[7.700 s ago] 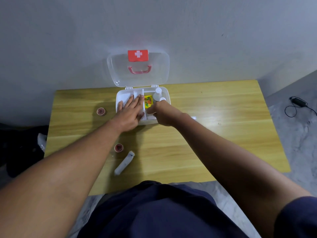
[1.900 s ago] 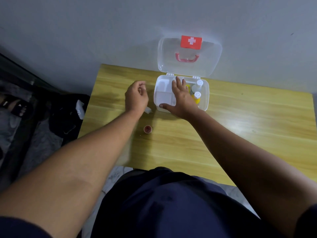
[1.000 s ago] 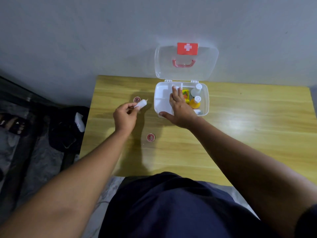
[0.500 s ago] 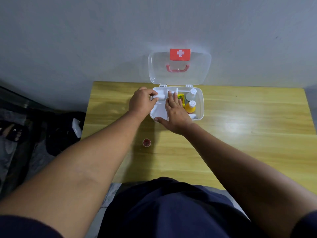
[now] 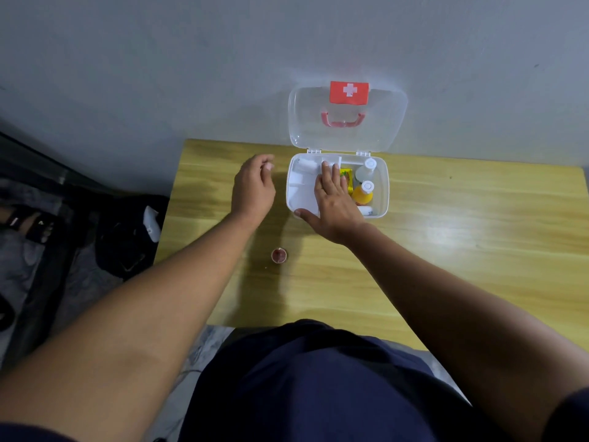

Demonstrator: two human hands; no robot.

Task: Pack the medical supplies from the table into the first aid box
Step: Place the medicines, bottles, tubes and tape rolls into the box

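Left hand (image 5: 253,186) fingers loosely curled, nothing visibly held, hovering left of the first aid box (image 5: 384,186). Right hand (image 5: 333,200) fingers together, flat on box contents, thumb on near rim. Small red jar (image 5: 279,255) sits on the table (image 5: 462,250), near-left, apart from box. Risk: left forearm passes just beside jar; a sweep back could knock it off near edge. Lifting right hand frees box to slide.

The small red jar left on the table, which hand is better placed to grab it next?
Left, probably. The left hand hangs free over the table on the small red jar's side, while the right hand rests flat on the first aid box.
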